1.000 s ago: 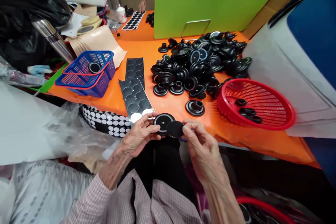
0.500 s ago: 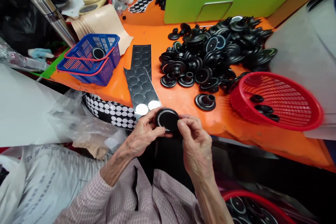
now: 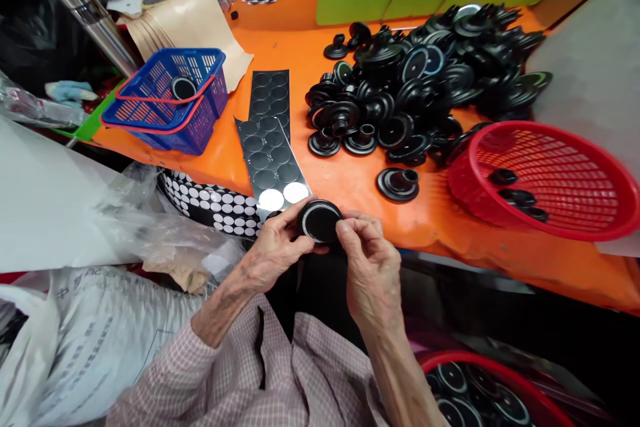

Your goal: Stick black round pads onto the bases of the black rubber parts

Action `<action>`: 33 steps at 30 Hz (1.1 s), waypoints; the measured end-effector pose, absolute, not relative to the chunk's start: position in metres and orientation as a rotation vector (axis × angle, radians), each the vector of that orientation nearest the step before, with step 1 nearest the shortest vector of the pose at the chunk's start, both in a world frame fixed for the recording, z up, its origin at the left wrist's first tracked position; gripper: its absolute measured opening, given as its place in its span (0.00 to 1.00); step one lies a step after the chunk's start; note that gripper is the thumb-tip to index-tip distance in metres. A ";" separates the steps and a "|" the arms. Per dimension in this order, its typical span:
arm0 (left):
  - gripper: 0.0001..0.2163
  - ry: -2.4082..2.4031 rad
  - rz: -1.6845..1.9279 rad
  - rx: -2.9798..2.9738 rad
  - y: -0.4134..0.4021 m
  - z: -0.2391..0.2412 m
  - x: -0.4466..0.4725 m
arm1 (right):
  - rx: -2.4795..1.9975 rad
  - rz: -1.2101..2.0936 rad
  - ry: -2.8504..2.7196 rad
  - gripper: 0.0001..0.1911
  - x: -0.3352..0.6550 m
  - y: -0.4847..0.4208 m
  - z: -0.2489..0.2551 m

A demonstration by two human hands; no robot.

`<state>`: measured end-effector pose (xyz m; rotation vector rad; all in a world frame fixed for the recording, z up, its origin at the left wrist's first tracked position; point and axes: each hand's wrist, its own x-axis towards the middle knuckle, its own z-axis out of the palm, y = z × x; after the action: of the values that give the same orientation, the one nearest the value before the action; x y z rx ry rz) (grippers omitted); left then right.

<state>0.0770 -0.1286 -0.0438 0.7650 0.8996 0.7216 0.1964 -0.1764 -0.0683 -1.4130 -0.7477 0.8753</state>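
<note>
Just off the table's front edge, my left hand (image 3: 277, 243) grips a round black plastic part (image 3: 321, 221), its thumb along the near rim and fingers around the left side. The part's flat face is turned up, with a pale ring around a dark centre. My right hand (image 3: 369, 247) pinches at the right edge of that face with thumb and forefinger, the other fingers curled. Just beyond my hands lies a sheet of round black stickers (image 3: 270, 160), two white circles at its near end. A second sticker sheet (image 3: 270, 90) lies partly beneath it.
A heap of black stemmed discs (image 3: 410, 87) covers the orange table (image 3: 345, 180), with one disc (image 3: 399, 184) apart in front. A red basket (image 3: 550, 180) holds several small black pieces. At left stand a blue basket (image 3: 165, 127) and a steel flask (image 3: 83, 10). Below right is a red tub (image 3: 530, 383).
The view has shifted slightly. Both hands keep their hold on the round black part, and more of its pale ring now shows around the dark centre.
</note>
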 end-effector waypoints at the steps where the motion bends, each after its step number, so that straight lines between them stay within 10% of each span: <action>1: 0.29 0.903 0.722 0.761 -0.128 -0.044 0.077 | -1.416 0.873 -0.750 0.11 0.196 -0.176 -0.069; 27: 0.19 0.891 0.817 0.757 -0.134 -0.057 0.070 | -1.661 0.129 -1.277 0.06 0.179 -0.175 -0.078; 33: 0.19 0.943 0.855 0.697 -0.138 -0.052 0.063 | -1.590 0.733 -0.957 0.12 0.184 -0.173 -0.073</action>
<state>0.0634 -0.1377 -0.0519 0.6973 0.9434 0.8551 0.1841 -0.1734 -0.0733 -1.5896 -0.9571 0.7332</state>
